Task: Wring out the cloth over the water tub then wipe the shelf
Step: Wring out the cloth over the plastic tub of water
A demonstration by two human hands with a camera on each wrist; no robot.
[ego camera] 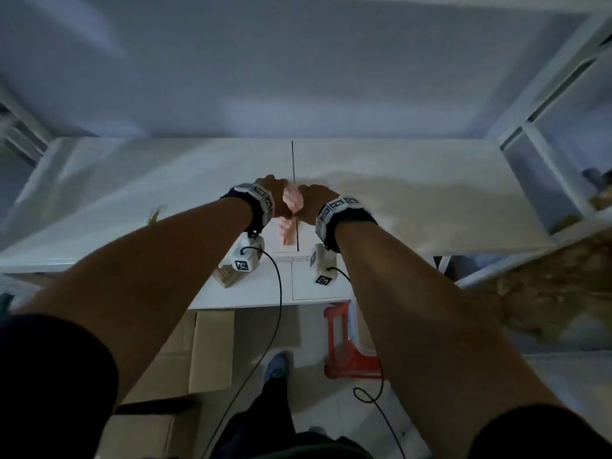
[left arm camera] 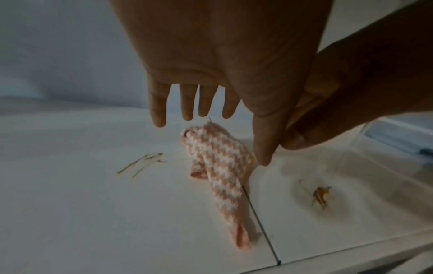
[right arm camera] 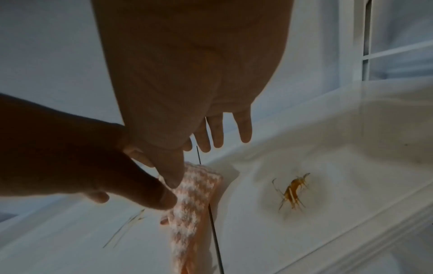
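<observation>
Both hands are held close together above the white shelf [ego camera: 414, 193], near its middle seam [ego camera: 293, 157]. The pink and white cloth [left arm camera: 218, 166] lies on the shelf as a long twisted strip, along the seam and partly over it. In the left wrist view, the left hand [left arm camera: 225, 61] has its fingers [left arm camera: 159, 111] straight and a little apart, pointing down over the far end of the cloth; its thumb reaches down to the side of the cloth, and I cannot tell if it really touches. The right hand [right arm camera: 187, 74] is also spread, with straight fingers hanging above the shelf, and its thumb comes down onto the upper end of the cloth [right arm camera: 194, 194]. The two thumbs are side by side there. No finger is curled around the cloth. On the shelf, left of the cloth, there is a thin yellowish streak [left arm camera: 143, 164], and on the right a small orange-brown spot [left arm camera: 321, 197] inside a faint wet ring. The water tub is not in view.
</observation>
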